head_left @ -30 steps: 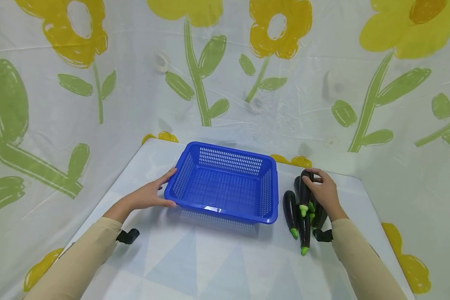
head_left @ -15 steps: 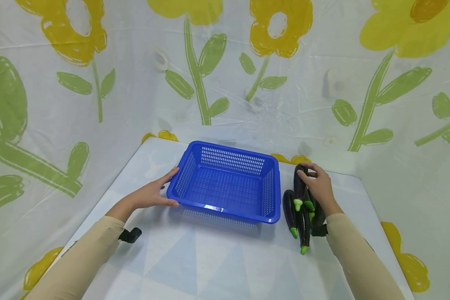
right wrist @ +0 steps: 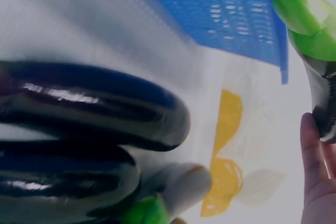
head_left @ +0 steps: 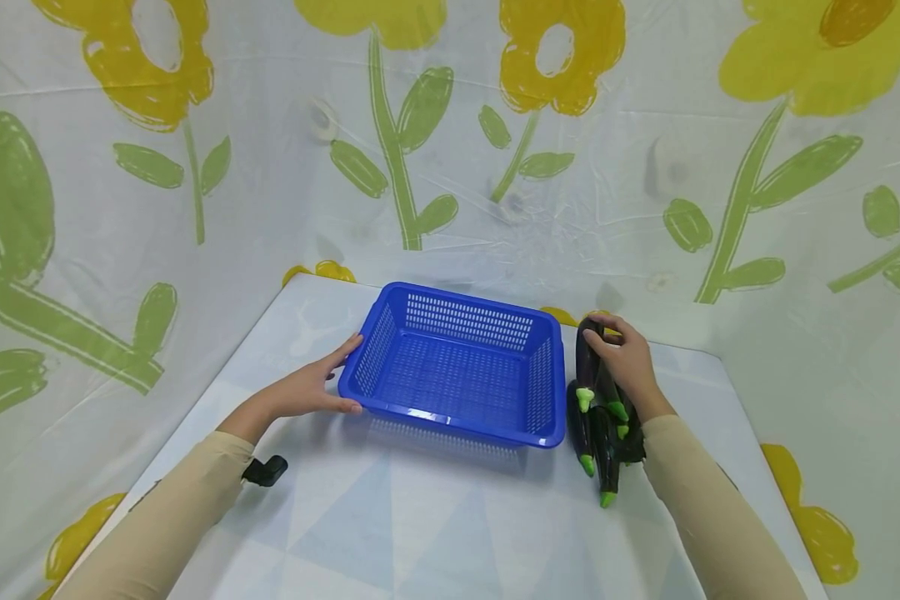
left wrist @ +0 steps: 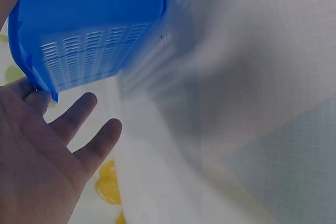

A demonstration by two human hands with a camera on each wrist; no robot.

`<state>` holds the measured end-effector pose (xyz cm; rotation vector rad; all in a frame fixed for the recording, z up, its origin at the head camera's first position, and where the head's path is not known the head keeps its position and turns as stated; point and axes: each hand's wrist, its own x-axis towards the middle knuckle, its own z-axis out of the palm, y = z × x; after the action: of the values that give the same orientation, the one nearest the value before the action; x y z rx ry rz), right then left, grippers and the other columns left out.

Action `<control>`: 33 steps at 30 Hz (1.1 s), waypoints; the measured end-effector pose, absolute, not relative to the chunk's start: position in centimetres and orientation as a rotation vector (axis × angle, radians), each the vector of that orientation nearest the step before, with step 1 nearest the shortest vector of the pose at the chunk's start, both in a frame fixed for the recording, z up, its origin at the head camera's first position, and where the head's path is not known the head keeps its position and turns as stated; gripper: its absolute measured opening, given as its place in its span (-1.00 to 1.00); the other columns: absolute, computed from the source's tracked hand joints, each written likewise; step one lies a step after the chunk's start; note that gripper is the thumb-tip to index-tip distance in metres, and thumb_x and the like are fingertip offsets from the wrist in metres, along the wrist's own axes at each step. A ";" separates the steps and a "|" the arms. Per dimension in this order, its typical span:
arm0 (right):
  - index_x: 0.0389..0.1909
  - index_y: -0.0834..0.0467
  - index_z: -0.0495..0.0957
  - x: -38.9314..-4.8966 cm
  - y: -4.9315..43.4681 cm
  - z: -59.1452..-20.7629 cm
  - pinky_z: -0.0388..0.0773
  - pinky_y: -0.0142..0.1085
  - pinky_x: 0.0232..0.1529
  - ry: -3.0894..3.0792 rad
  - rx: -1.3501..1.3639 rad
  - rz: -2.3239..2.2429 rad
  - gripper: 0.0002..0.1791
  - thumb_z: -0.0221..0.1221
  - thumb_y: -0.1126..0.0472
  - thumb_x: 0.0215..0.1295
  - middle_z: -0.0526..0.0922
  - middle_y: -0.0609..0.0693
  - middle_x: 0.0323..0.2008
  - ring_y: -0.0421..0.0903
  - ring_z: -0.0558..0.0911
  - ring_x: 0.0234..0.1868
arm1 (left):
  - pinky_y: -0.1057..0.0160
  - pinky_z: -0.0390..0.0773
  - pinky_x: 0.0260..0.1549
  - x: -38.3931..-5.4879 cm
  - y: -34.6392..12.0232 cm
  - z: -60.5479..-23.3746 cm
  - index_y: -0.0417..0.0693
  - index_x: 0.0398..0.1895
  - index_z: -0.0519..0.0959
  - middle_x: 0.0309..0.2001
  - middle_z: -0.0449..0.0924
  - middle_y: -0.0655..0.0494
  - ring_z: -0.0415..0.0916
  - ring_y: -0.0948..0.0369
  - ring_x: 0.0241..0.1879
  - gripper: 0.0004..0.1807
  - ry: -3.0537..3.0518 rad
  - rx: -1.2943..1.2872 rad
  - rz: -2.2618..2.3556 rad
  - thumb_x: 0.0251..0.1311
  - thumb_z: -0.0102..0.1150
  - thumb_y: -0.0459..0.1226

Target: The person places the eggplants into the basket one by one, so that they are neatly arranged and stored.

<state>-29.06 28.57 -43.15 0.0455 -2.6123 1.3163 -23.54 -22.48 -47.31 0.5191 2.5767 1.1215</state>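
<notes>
A blue plastic basket (head_left: pixel 450 422) with slotted walls stands mid-table with nothing in it. My left hand (head_left: pixel 303 390) is spread at its left end, thumb and fingers touching the rim; in the left wrist view two fingers (left wrist: pixel 102 142) stick out free below it. By its top end, my right hand (head_left: pixel 630 367) pinches a dark eggplant (head_left: pixel 587 360), green cap pointing down toward me. That eggplant is raised just right of the basket wall; its cap (right wrist: pixel 302 11) overlaps the rim in the right wrist view. Several other eggplants (head_left: pixel 607 454) lie heaped beneath, partly hidden by the right hand.
The table (head_left: pixel 420 533) has a pale cloth with light blue triangles. Behind and on both sides hangs a white curtain (head_left: pixel 607 208) printed with yellow flowers. A dark wrist mount (head_left: pixel 266 471) sits on the left sleeve.
My right hand has lifted the eggplant off the heap and moved it left toward the basket. The basket and left hand have shifted slightly to the right.
</notes>
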 end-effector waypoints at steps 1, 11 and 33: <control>0.13 -0.06 0.46 -29.1 28.4 -43.0 0.58 -0.12 -0.13 -2.610 0.055 1.326 -0.44 0.16 -0.21 0.15 0.42 -0.04 0.19 0.04 0.51 0.06 | -0.20 0.15 0.23 -23.5 -22.5 -47.3 0.43 0.45 -0.30 0.48 -0.30 0.19 -0.06 -0.08 0.39 0.22 2.577 0.516 1.122 -0.14 0.40 0.08; 0.16 0.03 0.45 -29.7 26.6 -42.5 0.50 0.04 -0.02 -2.586 0.147 1.394 -0.45 0.17 -0.14 0.19 0.43 0.09 0.18 0.15 0.48 0.10 | -0.19 0.15 0.23 -23.5 -22.5 -47.3 0.41 0.45 -0.31 0.48 -0.30 0.18 -0.06 -0.08 0.39 0.21 2.571 0.526 1.126 -0.12 0.40 0.05; 0.15 0.00 0.44 -31.1 22.5 -42.4 0.45 0.08 0.05 -2.611 0.153 1.456 -0.43 0.18 -0.18 0.17 0.44 0.05 0.17 0.11 0.47 0.10 | -0.23 0.15 0.21 -23.6 -22.4 -47.7 0.55 0.42 -0.32 0.48 -0.30 0.18 -0.06 -0.10 0.39 0.22 2.566 0.487 1.130 -0.17 0.39 0.13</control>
<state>-31.07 22.52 -42.40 0.1529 -2.6110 1.4563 -23.63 -22.39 -47.67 0.4873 2.5662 1.1303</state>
